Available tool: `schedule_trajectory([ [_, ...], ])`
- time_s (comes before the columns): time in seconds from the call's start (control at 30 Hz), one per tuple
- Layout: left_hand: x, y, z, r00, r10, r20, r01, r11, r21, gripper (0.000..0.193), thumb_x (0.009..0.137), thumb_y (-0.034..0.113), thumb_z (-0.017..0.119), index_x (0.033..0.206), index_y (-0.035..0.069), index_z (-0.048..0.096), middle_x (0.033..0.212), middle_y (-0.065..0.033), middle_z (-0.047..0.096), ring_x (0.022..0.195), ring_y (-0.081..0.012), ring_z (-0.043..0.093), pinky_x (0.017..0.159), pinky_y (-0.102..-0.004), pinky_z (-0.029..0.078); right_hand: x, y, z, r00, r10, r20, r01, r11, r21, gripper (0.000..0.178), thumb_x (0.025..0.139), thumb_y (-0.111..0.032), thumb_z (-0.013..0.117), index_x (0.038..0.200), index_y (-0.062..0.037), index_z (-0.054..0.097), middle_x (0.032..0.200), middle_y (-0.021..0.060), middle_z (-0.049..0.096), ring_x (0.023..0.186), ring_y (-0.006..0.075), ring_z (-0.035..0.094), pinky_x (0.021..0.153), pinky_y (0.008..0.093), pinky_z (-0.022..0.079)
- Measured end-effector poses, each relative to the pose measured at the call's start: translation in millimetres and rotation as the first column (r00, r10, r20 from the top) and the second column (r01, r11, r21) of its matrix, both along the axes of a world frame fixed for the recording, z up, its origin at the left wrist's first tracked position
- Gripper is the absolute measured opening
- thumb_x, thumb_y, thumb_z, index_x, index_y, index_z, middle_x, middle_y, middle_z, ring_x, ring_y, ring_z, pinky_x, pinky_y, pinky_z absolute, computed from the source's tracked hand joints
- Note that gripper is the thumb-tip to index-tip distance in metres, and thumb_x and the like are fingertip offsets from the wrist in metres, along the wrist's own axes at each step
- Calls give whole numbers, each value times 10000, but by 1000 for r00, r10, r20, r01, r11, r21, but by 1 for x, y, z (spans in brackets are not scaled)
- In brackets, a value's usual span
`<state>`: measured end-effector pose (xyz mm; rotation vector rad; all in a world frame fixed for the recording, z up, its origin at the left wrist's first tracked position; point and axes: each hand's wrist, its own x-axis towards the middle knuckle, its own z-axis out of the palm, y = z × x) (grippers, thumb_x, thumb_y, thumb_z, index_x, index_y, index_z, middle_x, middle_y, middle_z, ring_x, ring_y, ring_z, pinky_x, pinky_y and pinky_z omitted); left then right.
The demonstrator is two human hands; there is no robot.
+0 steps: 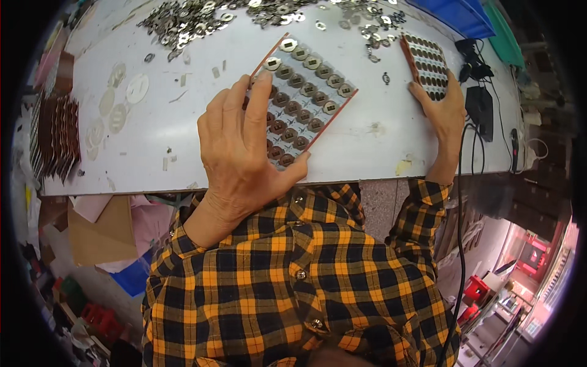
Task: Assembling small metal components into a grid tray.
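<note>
Your left hand (241, 140) is spread wide over the left side of the near tray (321, 82): index tip over the discs by its upper-left edge, thumb by the lower corner. Can't tell whether it grips or just rests. Your right hand (443, 107) holds the far tray (426, 67) by its near end, thumb on the left side, fingers on the right. Can't tell if that one is lifted.

Key relation: near tray sits ahead of your chest, turned corner-on, its brown edges slanting up to the right. Your palm hides its left corner, so I can't call its long axis. Far tray lies well apart to the right, long axis roughly away from you, top leaning left. Left hand is much the nearer to the near tray; right hand has only the far one.

Further out on the table (361, 150): metal pieces (189, 27) heaped beyond the near tray, clear discs (137, 88) to its left, brown stack (58, 137) at the left end. Black box (480, 113) right beside your right hand; blue bin (455, 15) beyond the far tray.
</note>
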<state>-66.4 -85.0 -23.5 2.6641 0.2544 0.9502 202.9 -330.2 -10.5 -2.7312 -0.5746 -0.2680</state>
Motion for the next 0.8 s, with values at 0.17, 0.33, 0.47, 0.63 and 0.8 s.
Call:
schedule_trajectory([
  [0.17,-3,6,-1,999,18,49,-18,1000,-5,1035,596,379,897,1476,3,505,1344,-266,563,1163,-417,553,956,-494,436,3,-4,-9,994,4,106,-14,996,88,1031,738,-569,848,1467,71,500,1393,261,574,1294,361,577,1083,427,449],
  [0.33,-8,6,-6,998,27,54,-26,999,-26,1039,588,368,903,1475,4,503,1347,-263,560,1170,-412,552,954,-496,435,0,-4,-13,992,24,121,-42,988,150,1053,756,-583,845,1500,57,465,1498,274,452,1388,393,479,1136,461,399],
  [0.47,-8,6,-6,1000,9,-23,-11,996,-93,1036,588,384,893,1458,-19,501,1319,-255,563,1174,-403,544,944,-492,433,0,-7,-17,994,-13,107,-18,960,281,991,779,-532,847,1485,56,473,1486,252,435,1379,373,459,1139,454,393],
  [0.63,-1,11,-2,998,4,-70,-12,993,-118,1019,595,396,884,1438,-32,505,1289,-248,567,1167,-396,541,932,-486,430,-10,0,-9,936,10,352,-98,967,234,887,812,-427,853,1473,39,487,1452,235,444,1367,357,437,1146,451,368],
  [0.8,-12,20,0,996,70,-58,-75,992,-100,1009,597,394,869,1433,-40,504,1289,-253,556,1152,-398,543,910,-505,425,-87,36,1,916,228,331,-304,932,198,858,796,-331,847,1482,33,483,1508,256,422,1414,397,397,1189,494,301],
])
